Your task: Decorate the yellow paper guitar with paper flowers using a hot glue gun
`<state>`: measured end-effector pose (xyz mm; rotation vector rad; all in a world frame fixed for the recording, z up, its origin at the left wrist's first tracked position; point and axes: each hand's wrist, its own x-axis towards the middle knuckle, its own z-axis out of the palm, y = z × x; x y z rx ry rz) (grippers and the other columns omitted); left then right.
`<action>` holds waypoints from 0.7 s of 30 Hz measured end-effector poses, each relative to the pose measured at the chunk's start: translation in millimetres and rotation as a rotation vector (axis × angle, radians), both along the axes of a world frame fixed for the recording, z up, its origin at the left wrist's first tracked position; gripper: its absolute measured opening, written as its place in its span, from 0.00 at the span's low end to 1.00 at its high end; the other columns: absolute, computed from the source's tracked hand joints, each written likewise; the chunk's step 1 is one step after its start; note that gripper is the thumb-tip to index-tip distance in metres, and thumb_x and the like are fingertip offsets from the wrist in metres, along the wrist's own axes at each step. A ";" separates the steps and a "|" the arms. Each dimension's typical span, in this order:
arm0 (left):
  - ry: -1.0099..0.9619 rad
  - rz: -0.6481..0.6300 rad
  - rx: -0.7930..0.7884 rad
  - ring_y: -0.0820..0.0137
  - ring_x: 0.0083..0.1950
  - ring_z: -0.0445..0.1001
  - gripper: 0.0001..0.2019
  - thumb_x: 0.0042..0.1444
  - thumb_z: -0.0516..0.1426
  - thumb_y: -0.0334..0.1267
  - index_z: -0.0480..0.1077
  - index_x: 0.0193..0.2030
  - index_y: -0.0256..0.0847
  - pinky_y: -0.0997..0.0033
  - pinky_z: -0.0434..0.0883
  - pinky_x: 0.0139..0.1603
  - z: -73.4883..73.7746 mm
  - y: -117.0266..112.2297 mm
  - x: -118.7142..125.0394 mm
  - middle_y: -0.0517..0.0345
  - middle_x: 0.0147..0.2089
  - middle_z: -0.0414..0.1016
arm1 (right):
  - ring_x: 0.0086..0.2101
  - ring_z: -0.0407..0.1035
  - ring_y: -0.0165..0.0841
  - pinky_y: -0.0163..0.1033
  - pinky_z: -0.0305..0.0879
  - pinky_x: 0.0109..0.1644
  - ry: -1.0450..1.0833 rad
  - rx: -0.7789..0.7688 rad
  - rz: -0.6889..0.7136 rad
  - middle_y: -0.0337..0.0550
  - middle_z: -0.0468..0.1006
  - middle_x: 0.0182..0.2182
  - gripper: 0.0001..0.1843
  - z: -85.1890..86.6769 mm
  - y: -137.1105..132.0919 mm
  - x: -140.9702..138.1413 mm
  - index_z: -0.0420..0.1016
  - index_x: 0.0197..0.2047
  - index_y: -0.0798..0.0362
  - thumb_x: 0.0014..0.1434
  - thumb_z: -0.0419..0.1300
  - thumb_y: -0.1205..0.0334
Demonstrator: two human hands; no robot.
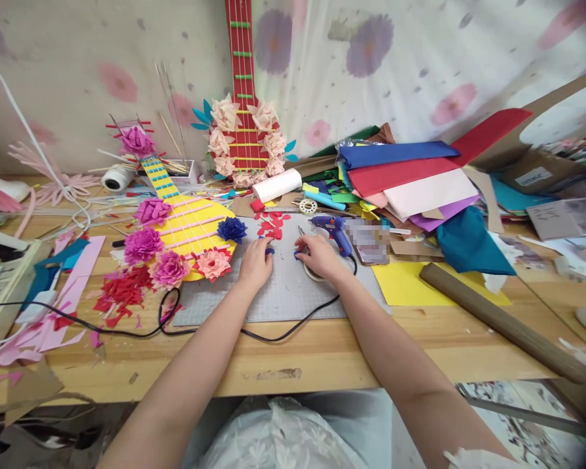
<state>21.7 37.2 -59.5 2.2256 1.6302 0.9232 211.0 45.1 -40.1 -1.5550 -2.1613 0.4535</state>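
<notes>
My left hand (256, 264) is over the grey cutting mat (268, 306), its fingers drawn together near several red paper petals (270, 225); whatever is between them is too small to make out. My right hand (318, 255) hovers opposite, with index finger and thumb apart and no object visible between them. Blue caps cover fingertips on both hands. Partly under my right hand lies a roll of tape (314, 276). A blue glue gun (339, 236) lies just beyond it. Left of my hands rests a yellow paper guitar (195, 221) with paper flowers, including a dark blue one (231, 230).
A red paper instrument (244, 133) leans against the curtain. Coloured paper sheets (410, 176) pile up at the right, near a brown paper roll (502, 322). The black cord (283, 337) crosses the mat's front. Red paper scraps (122, 290) lie left.
</notes>
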 end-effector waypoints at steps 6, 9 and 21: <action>-0.021 0.002 0.042 0.62 0.52 0.71 0.17 0.51 0.52 0.25 0.66 0.49 0.37 0.60 0.68 0.54 -0.3 -1.7 0.7 0.47 0.49 0.74 | 0.40 0.65 0.38 0.43 0.58 0.46 0.034 0.000 -0.027 0.42 0.77 0.33 0.12 -2.3 -0.3 -6.1 0.71 0.41 0.52 0.52 0.58 0.72; -0.052 0.005 0.075 0.63 0.50 0.71 0.16 0.51 0.52 0.25 0.67 0.47 0.38 0.61 0.69 0.53 -0.4 -3.1 0.7 0.49 0.47 0.75 | 0.39 0.64 0.38 0.43 0.59 0.45 0.072 0.030 -0.051 0.43 0.76 0.32 0.11 -4.1 -0.5 -6.3 0.71 0.40 0.52 0.52 0.57 0.72; -0.356 0.231 0.360 0.68 0.46 0.72 0.23 0.47 0.50 0.23 0.58 0.51 0.42 0.63 0.70 0.51 84.3 -2.1 -39.7 0.51 0.51 0.68 | 0.30 0.70 0.28 0.38 0.66 0.38 0.927 -0.376 -0.099 0.37 0.75 0.31 0.11 21.7 6.8 -62.7 0.62 0.34 0.51 0.49 0.53 0.75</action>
